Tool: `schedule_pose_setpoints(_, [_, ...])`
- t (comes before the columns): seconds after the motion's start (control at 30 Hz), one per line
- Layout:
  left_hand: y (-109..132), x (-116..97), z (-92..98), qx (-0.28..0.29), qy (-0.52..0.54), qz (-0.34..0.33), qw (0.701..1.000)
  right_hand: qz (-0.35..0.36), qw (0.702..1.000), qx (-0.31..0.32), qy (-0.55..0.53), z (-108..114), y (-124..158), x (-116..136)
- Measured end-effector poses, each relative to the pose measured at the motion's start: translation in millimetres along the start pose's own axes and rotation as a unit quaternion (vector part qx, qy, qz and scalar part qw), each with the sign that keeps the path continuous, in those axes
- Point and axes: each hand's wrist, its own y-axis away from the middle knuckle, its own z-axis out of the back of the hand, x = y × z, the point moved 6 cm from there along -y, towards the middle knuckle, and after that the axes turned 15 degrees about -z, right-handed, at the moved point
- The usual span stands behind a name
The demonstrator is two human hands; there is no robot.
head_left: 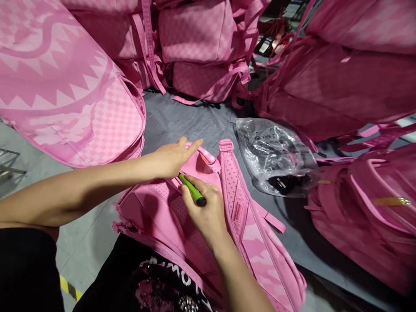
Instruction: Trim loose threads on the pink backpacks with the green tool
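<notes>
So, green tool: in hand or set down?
In hand: the right hand grips the green tool over the pink backpack, its black end showing. Whether the far end touches the backpack, cannot tell.

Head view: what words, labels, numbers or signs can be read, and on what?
No text reads with certainty.
Shirt: large white letters, partly hidden, unclear.
Plastic bag: dark print, too small and blurred.
Strap patch: too blurred.
Floor stripes: yellow and black, no legible words.
</notes>
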Motion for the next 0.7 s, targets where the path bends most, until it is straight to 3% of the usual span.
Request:
schedule_pose_setpoints(0.17, [-1.2,-0.7,-1.8,-0.007,-0.018,0.0,1.0,-0.007,0.997,-0.042,0.061,-2.8,0.5,2.6])
schedule_pose_setpoints(0.27, [-2.1,0.0,-2.3,-0.011,-0.029,0.011,0.999,0.014,0.997,-0.012,0.075,-7.2,-0.9,8.9])
schedule_pose_setpoints(0.37, [-1.9,-0.8,-2.2,-0.009,-0.027,0.014,0.999,0.0,0.994,-0.027,0.101,-5.5,-2.4,8.3])
schedule_pose_setpoints(0.53, [1.1,-2.4,0.1,-0.014,-0.028,0.015,0.999,-0.001,0.999,0.014,0.041,-6.6,-2.4,6.0])
schedule_pose_setpoints(0.63, [2.0,-2.9,0.9,-0.016,-0.034,0.014,0.999,-0.014,0.996,-0.016,0.082,-1.0,-2.3,4.8])
schedule_pose_setpoints(0.7, [2.2,-2.9,1.1,-0.015,-0.035,0.015,0.999,-0.006,0.998,0.002,0.065,-0.5,-2.2,5.8])
